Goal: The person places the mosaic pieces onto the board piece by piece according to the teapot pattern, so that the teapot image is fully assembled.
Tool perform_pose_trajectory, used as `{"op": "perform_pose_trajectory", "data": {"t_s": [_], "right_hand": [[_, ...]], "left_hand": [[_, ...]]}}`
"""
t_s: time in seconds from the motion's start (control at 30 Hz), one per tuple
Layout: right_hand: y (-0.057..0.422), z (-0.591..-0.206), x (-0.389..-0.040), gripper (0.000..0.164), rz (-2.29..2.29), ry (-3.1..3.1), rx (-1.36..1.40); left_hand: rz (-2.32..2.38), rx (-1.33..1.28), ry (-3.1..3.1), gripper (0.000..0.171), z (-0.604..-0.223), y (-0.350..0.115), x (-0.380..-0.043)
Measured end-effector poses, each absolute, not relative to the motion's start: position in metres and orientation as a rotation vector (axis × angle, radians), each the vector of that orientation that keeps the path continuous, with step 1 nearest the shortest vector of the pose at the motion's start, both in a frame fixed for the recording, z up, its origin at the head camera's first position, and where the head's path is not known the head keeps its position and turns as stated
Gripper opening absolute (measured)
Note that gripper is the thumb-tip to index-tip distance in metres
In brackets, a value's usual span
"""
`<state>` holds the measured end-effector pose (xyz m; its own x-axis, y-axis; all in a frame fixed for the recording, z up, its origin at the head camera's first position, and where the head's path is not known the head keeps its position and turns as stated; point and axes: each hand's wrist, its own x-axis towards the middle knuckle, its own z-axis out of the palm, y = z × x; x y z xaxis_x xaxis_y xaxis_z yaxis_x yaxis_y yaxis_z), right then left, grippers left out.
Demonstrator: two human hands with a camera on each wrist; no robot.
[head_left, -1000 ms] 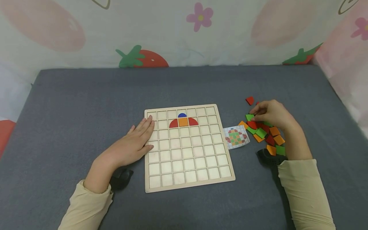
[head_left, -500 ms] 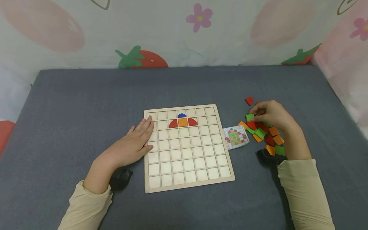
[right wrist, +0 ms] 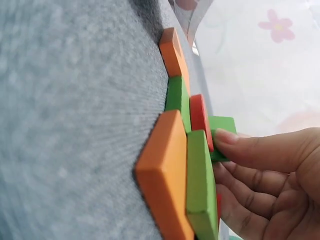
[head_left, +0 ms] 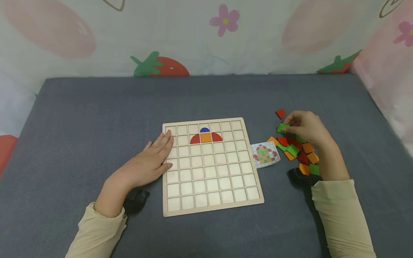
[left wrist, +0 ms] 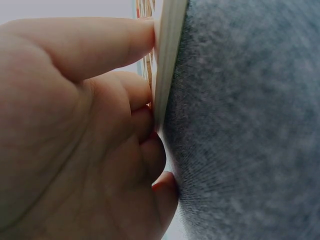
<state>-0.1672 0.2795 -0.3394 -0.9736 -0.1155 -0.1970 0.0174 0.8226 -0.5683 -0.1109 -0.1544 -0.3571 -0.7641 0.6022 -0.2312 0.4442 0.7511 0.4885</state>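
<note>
My left hand (head_left: 145, 163) lies with straight fingers across the left edge of a wooden grid board (head_left: 211, 209). In the left wrist view the thumb and fingertips touch the board's rim (left wrist: 169, 60). A blue half-round tile (head_left: 204, 129), an orange square (head_left: 205, 137) and two red quarter-round tiles (head_left: 217, 137) sit in the board's upper cells. My right hand (head_left: 304, 127) pinches a green square tile (head_left: 281, 128) between thumb and fingers, at the far side of a loose tile pile. The right wrist view shows the thumb on that green tile (right wrist: 226, 125).
Below the right hand lie several orange, green and red tiles, among them an orange square (head_left: 313, 157). One red tile (head_left: 280, 114) lies apart behind them. A printed pattern card (head_left: 266, 154) sticks out by the board's right edge. Black wrist devices (head_left: 137, 201) are near both wrists.
The right hand has shifted slightly away from the body, with the green square tile drawn off the pile. The left hand and the board stay in place.
</note>
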Motion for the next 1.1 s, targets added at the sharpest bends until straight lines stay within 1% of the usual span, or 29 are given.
{"op": "perform_pose_trajectory", "data": {"t_s": [0.3, 0.53, 0.67, 0.87, 1.1], "right_hand": [[0.277, -0.338, -0.165, 0.019, -0.982, 2.756, -0.042], [0.269, -0.331, -0.161, 0.021, -1.009, 2.747, -0.108], [0.257, -0.328, -0.16, 0.018, -1.05, 2.738, -0.13], [0.237, -0.324, -0.16, 0.015, -1.064, 2.716, -0.273], [0.218, -0.322, -0.159, 0.01, -1.07, 2.683, -0.379]], "left_hand": [[0.568, 0.794, 2.573, 0.068, -0.357, -0.154, -0.111], [0.576, 0.794, 2.562, 0.067, -0.357, -0.154, -0.111], [0.575, 0.789, 2.562, 0.068, -0.357, -0.154, -0.111], [0.577, 0.779, 2.562, 0.067, -0.357, -0.154, -0.111], [0.567, 0.771, 2.57, 0.068, -0.358, -0.154, -0.112]]}}
